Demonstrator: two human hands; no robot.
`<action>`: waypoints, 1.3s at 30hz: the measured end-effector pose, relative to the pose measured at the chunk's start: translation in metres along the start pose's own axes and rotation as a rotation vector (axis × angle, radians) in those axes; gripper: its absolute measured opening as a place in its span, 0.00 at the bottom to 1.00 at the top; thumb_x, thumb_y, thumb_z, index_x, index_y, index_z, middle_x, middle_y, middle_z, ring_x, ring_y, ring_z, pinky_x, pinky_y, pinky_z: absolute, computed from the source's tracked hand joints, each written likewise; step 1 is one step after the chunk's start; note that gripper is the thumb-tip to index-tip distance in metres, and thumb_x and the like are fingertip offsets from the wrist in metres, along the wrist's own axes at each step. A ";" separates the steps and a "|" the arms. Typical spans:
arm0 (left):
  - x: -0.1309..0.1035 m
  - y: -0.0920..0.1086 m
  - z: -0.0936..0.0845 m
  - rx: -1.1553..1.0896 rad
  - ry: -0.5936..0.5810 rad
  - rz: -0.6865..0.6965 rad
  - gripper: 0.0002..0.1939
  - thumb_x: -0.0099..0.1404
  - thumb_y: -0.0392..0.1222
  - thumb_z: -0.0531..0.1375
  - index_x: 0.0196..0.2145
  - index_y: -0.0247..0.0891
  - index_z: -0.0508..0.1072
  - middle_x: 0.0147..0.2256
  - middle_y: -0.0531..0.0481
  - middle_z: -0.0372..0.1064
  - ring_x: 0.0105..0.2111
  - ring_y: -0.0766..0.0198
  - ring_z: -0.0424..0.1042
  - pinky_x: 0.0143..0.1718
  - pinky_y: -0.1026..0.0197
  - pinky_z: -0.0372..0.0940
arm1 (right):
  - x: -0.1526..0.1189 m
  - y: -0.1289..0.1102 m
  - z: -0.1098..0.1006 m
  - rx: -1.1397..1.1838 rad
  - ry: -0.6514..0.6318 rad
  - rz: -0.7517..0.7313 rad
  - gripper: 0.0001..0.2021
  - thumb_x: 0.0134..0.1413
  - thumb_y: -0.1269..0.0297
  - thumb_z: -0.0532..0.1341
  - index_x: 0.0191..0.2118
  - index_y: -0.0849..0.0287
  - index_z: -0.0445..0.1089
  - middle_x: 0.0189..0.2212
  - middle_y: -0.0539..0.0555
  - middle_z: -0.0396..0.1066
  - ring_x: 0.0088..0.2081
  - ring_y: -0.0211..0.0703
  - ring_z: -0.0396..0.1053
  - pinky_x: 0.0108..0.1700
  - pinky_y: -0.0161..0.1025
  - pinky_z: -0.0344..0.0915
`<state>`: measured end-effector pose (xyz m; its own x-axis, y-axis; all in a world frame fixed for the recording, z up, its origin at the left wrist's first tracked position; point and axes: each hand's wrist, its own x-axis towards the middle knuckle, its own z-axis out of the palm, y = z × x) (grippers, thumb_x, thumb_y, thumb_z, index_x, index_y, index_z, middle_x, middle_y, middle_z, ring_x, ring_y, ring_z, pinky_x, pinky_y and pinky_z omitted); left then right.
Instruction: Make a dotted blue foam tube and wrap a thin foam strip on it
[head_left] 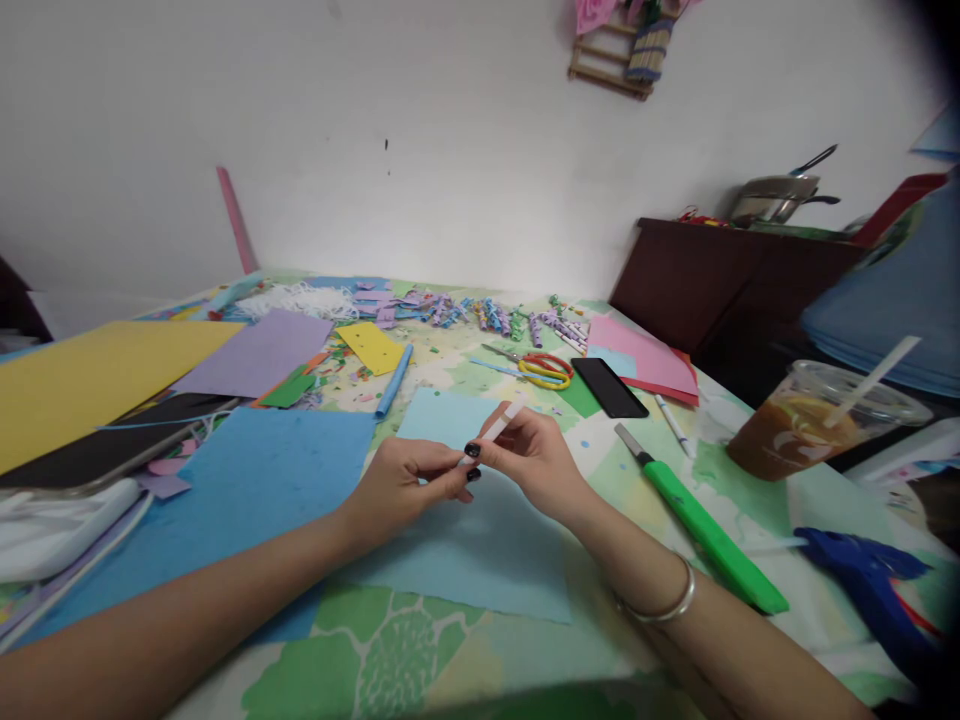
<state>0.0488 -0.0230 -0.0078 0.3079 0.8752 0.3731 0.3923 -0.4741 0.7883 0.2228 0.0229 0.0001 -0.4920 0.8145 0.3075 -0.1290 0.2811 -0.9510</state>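
Observation:
A thin white stick-like piece (502,420), perhaps rolled paper, slants up between my hands over a light blue sheet (480,570). My right hand (536,455) pinches it between thumb and fingers, with the upper end poking out. At the lower end, my left hand (405,485) has thumb and forefinger closed on the same piece. The fingertips of both hands meet there and hide part of it. A darker blue sheet (262,510) lies under and left of my left wrist. To the right of my right forearm is a green-handled utility knife (705,535).
Scissors (544,370), a black phone (609,387) and a blue paper tube (394,382) lie beyond my hands. A tilted-looking iced drink cup (795,425) and a blue glue gun (862,580) stand at right. Curled paper pieces (487,315) line the back.

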 end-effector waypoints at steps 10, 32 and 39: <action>-0.003 -0.010 -0.003 0.358 -0.059 0.256 0.16 0.66 0.39 0.52 0.23 0.35 0.73 0.20 0.50 0.70 0.20 0.70 0.65 0.23 0.67 0.56 | -0.002 0.001 0.001 -0.132 -0.002 -0.010 0.15 0.41 0.55 0.71 0.25 0.59 0.68 0.22 0.49 0.68 0.26 0.37 0.66 0.30 0.36 0.64; 0.002 -0.013 -0.006 0.194 0.157 0.197 0.06 0.62 0.36 0.62 0.33 0.37 0.80 0.29 0.51 0.79 0.27 0.68 0.76 0.29 0.70 0.66 | 0.002 -0.004 -0.006 0.061 0.023 0.077 0.12 0.39 0.59 0.71 0.26 0.63 0.73 0.19 0.50 0.72 0.22 0.37 0.70 0.28 0.36 0.70; 0.001 -0.013 -0.004 0.309 0.164 0.390 0.04 0.62 0.32 0.62 0.33 0.34 0.78 0.29 0.50 0.78 0.27 0.69 0.75 0.30 0.72 0.65 | 0.001 -0.004 -0.002 0.083 0.053 0.109 0.13 0.36 0.60 0.72 0.25 0.62 0.72 0.18 0.49 0.71 0.21 0.36 0.70 0.27 0.35 0.69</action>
<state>0.0401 -0.0151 -0.0158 0.3523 0.6195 0.7015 0.5206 -0.7526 0.4031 0.2249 0.0234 0.0041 -0.4613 0.8641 0.2012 -0.1486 0.1483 -0.9777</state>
